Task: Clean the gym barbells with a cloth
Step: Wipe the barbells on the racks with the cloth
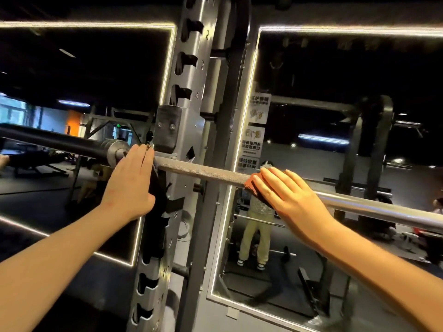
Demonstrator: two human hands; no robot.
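Note:
A steel barbell [201,171] runs across the view from the left sleeve [112,147] down to the lower right, resting in the rack's hook. My right hand [285,195] lies flat on the bar with straight fingers, pressing a small dark cloth [251,186] against the knurled part; only the cloth's frayed edge shows under my fingers. My left hand [131,178] rests with straight fingers against the bar beside the sleeve collar, at the rack upright.
The grey rack upright [189,97] with numbered slots and pegs stands right behind the bar. Mirrors edged with light strips [242,121] flank it, reflecting a standing person and another rack. Dark gym floor lies below.

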